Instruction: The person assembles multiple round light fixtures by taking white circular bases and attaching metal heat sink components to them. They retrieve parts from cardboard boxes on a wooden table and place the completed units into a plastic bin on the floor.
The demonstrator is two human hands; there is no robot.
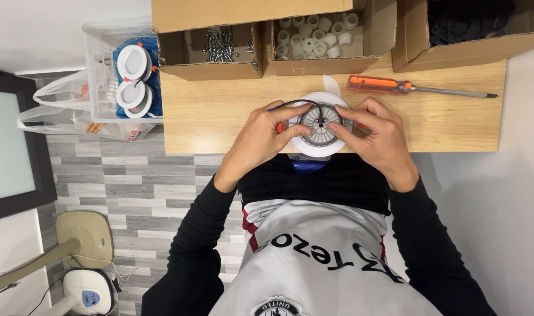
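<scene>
Both hands are working on a round lamp (320, 124) lying face down at the near edge of the worktop (220, 117), roughly at its middle. The left hand (260, 139) is pinching the lamp's left rim, fingers closed narrowly on it beside an orange clip, with a dark wire (296, 104) arching over its fingertips to the ribbed grey back of the lamp. The right hand (377, 131) is clasping the right rim, its fingers reaching in over the ribbed back toward the centre. By the look of it, the step in hand is seating or fitting a part on the lamp's back, with both hands steadying the housing. The next move likely calls for keeping the lamp flat and the wire out of the way while one hand lets go to fetch a fastener or tool. A screwdriver (419, 87) is lying behind the lamp toward the far right; boxes of screws (220, 44) and white caps (314, 36) are standing along the far edge. A crate (106, 76) holding finished lamps (132, 79) is sitting off the left edge.
</scene>
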